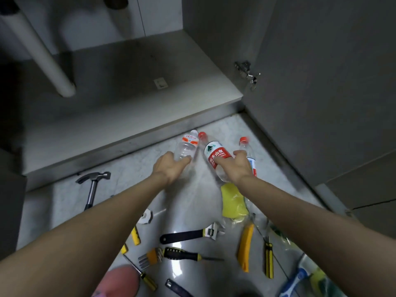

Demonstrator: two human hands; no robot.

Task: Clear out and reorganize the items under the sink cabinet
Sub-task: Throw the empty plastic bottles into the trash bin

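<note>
With the left hand (171,166) curled on the clear bottle (186,146) and the right hand (237,166) gripping the red-label bottle (216,159), both on the floor at 12 o'clock from the wrench (188,234), lift them upright, together, into the cabinet (132,108).

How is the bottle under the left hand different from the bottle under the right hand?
The left bottle has a small orange-and-white label and a pale cap; the right bottle has a wide red label and a red cap. The left hand holds the left bottle near its base; the right hand grips the right bottle across its label. Both are clear plastic, on the floor.
</note>
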